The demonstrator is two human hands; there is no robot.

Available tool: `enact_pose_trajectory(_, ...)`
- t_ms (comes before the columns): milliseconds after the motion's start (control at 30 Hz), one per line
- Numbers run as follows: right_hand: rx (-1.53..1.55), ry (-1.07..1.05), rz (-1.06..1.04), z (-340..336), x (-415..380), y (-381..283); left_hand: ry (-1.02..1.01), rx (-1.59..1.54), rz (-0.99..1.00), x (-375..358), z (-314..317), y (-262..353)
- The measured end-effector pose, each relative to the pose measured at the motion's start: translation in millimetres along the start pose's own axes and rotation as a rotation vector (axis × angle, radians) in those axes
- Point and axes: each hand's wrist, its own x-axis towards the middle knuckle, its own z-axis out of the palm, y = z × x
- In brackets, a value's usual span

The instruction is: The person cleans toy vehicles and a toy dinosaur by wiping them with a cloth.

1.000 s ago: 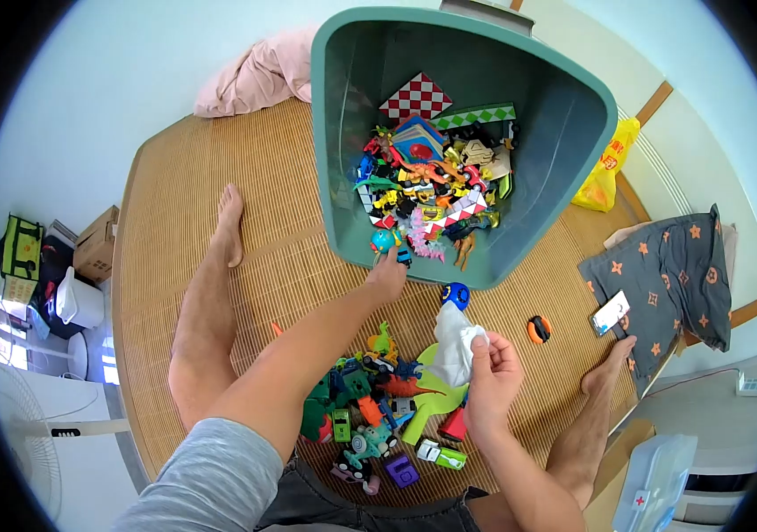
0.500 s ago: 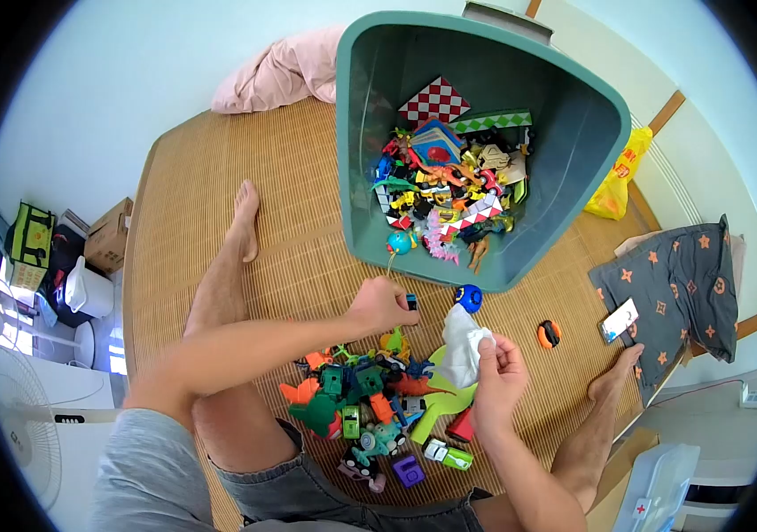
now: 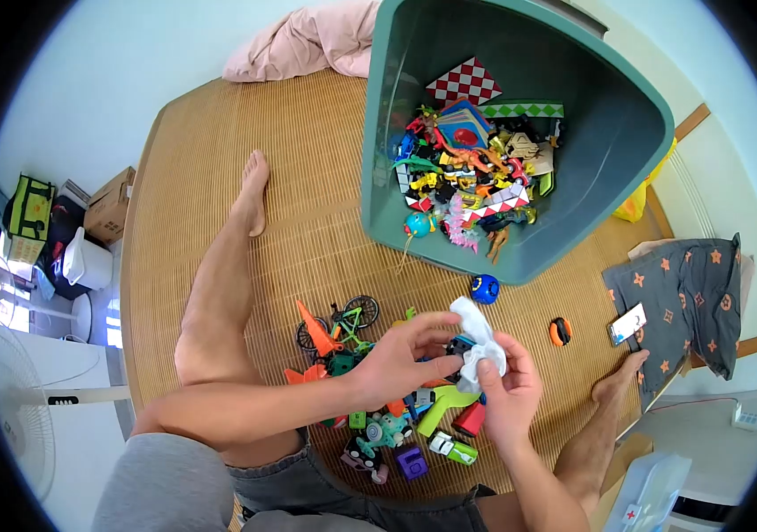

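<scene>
My left hand (image 3: 407,362) pinches a small dark toy (image 3: 459,347) with a bit of blue on it; its exact kind is mostly covered by fingers. In my right hand (image 3: 510,390) is a crumpled white cloth (image 3: 476,330), pressed up against the toy. Both hands meet above a heap of toys on the mat. The heap includes a toy bicycle (image 3: 362,312), a purple block-like toy (image 3: 411,462), a green and white toy truck (image 3: 452,448) and a red toy piece (image 3: 470,419). Just beyond the cloth lies a blue ball-shaped toy (image 3: 485,288).
A large green bin (image 3: 378,177), tipped toward me, holds many toys. To the right are an orange and black ring-shaped item (image 3: 560,332), a phone (image 3: 628,324) and a dark patterned cloth (image 3: 680,293). Pink bedding (image 3: 308,44) lies behind; a fan (image 3: 19,417) stands left.
My left hand has moved right with the dark toy, bringing it to the white cloth in my right hand. The toy bicycle now shows. The view has shifted, so the bin appears farther right.
</scene>
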Motion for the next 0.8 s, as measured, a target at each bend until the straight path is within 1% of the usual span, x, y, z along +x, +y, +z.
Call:
enact_pose_trajectory(67, 0.016, -0.119, -0.004, 0, -3, 2, -0.126, 0.121, 0.006, 1, -3, 0)
enact_pose_trajectory(233, -0.012, -0.172, -0.038, -5, -4, 13, -0.113, 0.149, -0.014, -5, 2, 1)
enact_pose_trajectory(300, -0.06, -0.135, -0.045, -6, -6, 16, -0.156, 0.126, 0.029, -6, 2, -5)
enact_pose_trajectory(333, -0.059, -0.132, -0.043, -7, -6, 16, -0.157, 0.126, 0.026, -7, 3, -4)
enact_pose_trajectory(400, -0.077, -0.116, 0.033, -10, -7, 16, -0.139, 0.27, -0.027, -9, 5, 1)
enact_pose_trajectory(433, -0.077, -0.112, 0.032, -11, -6, 16, -0.142, 0.271, -0.028, -9, 5, 0)
enact_pose_trajectory(500, -0.076, -0.026, 0.077, -14, -4, 18, -0.129, 0.254, -0.02, -8, 4, -2)
enact_pose_trajectory(533, -0.076, -0.024, 0.077, -12, -1, 17, -0.13, 0.256, -0.02, -7, 3, -3)
enact_pose_trajectory(600, 0.189, 0.133, 0.103, -10, 5, 12, -0.122, 0.225, -0.007, -5, 4, -6)
enact_pose_trajectory(633, 0.189, 0.135, 0.103, -11, 4, 11, -0.124, 0.225, -0.008, -5, 4, -8)
enact_pose_trajectory(700, 0.091, 0.012, 0.056, -9, 2, 8, -0.059, 0.293, 0.075, -6, 6, -10)
enact_pose_trajectory(767, -0.007, -0.104, 0.034, -9, -2, 12, -0.061, 0.318, 0.099, -6, 5, -12)
enact_pose_trajectory(800, -0.006, -0.102, 0.034, -9, -2, 12, -0.061, 0.341, 0.124, -6, 4, -14)
